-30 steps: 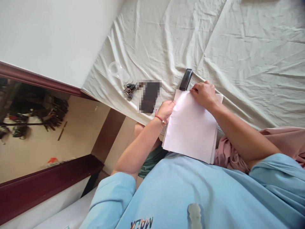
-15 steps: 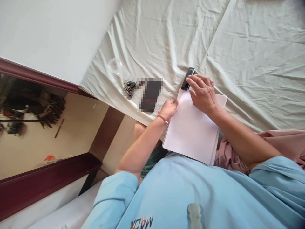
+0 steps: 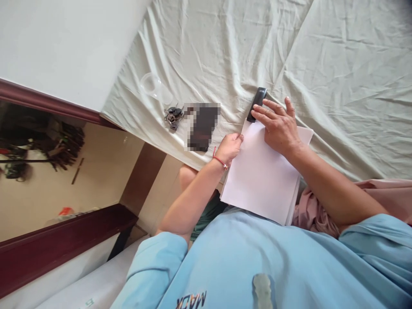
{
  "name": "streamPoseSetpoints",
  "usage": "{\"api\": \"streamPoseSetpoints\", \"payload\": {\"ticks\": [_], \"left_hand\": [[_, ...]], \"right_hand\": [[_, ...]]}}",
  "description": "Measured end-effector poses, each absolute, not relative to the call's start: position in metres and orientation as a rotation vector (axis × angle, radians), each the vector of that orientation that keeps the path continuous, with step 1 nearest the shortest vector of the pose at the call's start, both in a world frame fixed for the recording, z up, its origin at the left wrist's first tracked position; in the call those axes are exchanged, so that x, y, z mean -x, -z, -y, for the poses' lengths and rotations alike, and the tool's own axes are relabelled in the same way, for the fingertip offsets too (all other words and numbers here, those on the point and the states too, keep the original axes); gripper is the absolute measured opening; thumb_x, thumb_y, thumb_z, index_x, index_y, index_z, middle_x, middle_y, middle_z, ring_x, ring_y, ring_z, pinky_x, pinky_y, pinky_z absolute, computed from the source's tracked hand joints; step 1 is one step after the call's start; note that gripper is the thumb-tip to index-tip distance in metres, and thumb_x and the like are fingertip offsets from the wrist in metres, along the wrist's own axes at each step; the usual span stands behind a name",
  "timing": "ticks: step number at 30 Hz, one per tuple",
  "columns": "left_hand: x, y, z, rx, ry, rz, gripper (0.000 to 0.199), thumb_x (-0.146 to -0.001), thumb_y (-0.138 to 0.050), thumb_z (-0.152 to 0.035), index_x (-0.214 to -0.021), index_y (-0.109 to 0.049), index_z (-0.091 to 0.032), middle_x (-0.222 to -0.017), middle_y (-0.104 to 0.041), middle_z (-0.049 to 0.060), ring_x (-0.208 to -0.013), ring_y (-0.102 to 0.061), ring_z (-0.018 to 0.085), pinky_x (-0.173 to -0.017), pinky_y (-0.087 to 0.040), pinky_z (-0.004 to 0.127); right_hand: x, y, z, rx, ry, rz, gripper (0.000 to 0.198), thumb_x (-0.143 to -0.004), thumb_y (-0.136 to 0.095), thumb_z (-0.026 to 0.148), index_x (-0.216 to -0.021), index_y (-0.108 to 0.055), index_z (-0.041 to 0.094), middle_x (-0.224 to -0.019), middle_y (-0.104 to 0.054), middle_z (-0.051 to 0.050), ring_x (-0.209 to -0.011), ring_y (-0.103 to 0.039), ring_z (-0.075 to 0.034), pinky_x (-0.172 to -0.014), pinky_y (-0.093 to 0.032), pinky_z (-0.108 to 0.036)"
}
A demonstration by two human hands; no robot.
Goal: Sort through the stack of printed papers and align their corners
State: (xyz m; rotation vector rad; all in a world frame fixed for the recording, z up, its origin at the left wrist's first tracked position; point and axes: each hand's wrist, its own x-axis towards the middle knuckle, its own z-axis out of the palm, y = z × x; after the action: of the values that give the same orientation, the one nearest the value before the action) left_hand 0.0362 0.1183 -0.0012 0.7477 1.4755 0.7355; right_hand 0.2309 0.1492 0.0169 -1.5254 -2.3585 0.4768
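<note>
My left hand (image 3: 229, 150) is closed on the left edge of a stack of white paper (image 3: 257, 174), thumb on top and the other fingers hidden underneath. At the top left corner of the stack sits a black stapler (image 3: 258, 103), its near end touching or overlapping the paper; I cannot tell whether sheets are between its jaws. My right hand (image 3: 283, 128) lies palm down over the upper part of the stack, fingers spread. Its fingertips rest on the stapler's side and top, without wrapping round it.
To the left on the pale wrinkled sheet (image 3: 334, 77) lie a blurred dark phone-like object (image 3: 203, 128), a bunch of keys (image 3: 174, 116) and a clear plastic cup (image 3: 156, 87). The sheet's edge drops to the floor at left. Pink cloth (image 3: 317, 208) lies at right.
My right hand has shifted slightly right and its fingers have spread, one now lifted. More of the stapler shows. My left hand keeps its grip on the paper.
</note>
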Motion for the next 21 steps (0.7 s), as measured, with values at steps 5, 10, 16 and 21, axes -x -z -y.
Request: {"api": "streamPoseSetpoints", "payload": {"ticks": [5,10,16,21], "left_hand": [[-0.037,-0.004,-0.116,-0.821,-0.693,-1.476,0.029,-0.096,-0.073,-0.027,-0.07,-0.063,-0.02,-0.065,-0.059,-0.001,-0.074,-0.062,0.018,-0.073,-0.051,0.027],[-0.04,-0.009,-0.116,-0.872,-0.684,-1.524,0.031,-0.097,-0.07,-0.026,-0.068,-0.063,-0.02,-0.063,-0.056,-0.002,-0.071,-0.057,0.017,-0.07,-0.047,0.027],[-0.04,-0.014,-0.106,-1.002,-0.654,-1.57,0.037,-0.101,-0.062,-0.024,-0.065,-0.059,-0.02,-0.063,-0.053,-0.003,-0.069,-0.05,0.016,-0.069,-0.04,0.027],[-0.032,-0.016,-0.085,-1.157,-0.728,-1.602,0.041,-0.108,-0.06,-0.03,-0.069,-0.051,-0.022,-0.065,-0.047,-0.005,-0.069,-0.043,0.015,-0.069,-0.034,0.027]], "right_hand": [[-0.231,-0.01,-0.148,1.458,-0.488,2.309,0.065,-0.104,-0.033,0.009,-0.153,-0.064,0.038,-0.168,-0.057,0.005,-0.159,-0.047,-0.026,-0.139,-0.002,-0.063],[-0.229,-0.006,-0.148,1.46,-0.423,2.302,0.063,-0.101,-0.036,0.008,-0.153,-0.065,0.028,-0.165,-0.06,-0.002,-0.151,-0.055,-0.026,-0.137,-0.011,-0.061],[-0.227,-0.019,-0.145,1.507,-0.489,2.25,0.061,-0.107,-0.029,0.019,-0.156,-0.064,0.027,-0.169,-0.057,-0.005,-0.144,-0.061,-0.028,-0.124,-0.04,-0.05],[-0.235,-0.025,-0.148,1.579,-0.569,2.032,0.05,-0.108,-0.033,0.031,-0.137,-0.074,0.025,-0.14,-0.075,-0.013,-0.13,-0.068,-0.03,-0.113,-0.051,-0.046]]}}
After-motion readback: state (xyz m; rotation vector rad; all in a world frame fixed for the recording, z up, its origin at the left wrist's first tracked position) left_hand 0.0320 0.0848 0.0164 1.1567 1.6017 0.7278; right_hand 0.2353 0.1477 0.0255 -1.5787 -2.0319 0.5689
